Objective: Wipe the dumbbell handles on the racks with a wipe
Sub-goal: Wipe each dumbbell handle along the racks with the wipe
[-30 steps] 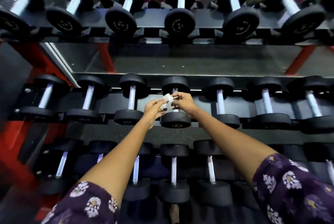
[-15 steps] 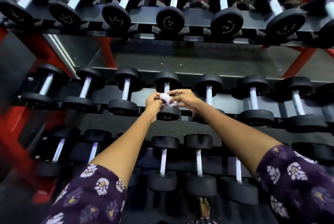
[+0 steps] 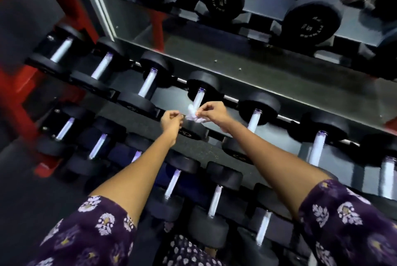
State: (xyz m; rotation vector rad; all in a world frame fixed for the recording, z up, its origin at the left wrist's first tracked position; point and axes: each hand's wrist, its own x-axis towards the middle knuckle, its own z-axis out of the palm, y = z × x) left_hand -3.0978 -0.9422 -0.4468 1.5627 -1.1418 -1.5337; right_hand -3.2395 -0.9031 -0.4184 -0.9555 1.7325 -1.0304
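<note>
The step in hand looks like readying the wipe between handles on the middle rack (image 3: 268, 68). Going left to right: the left hand (image 3: 171, 120) has its fingers curled; whether it pinches an edge of the wipe I cannot tell through the blur. The crumpled wipe (image 3: 193, 114) lies against the lower end of a dumbbell handle (image 3: 197, 99). The right hand (image 3: 212, 113) pinches it, arm outstretched. Next, wrap the wipe round the handle and rub along it.

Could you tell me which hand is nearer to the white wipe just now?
Right. The right hand pinches the wipe beside the dumbbell handle; the left hand sits just left of it, apparently not touching.
</note>
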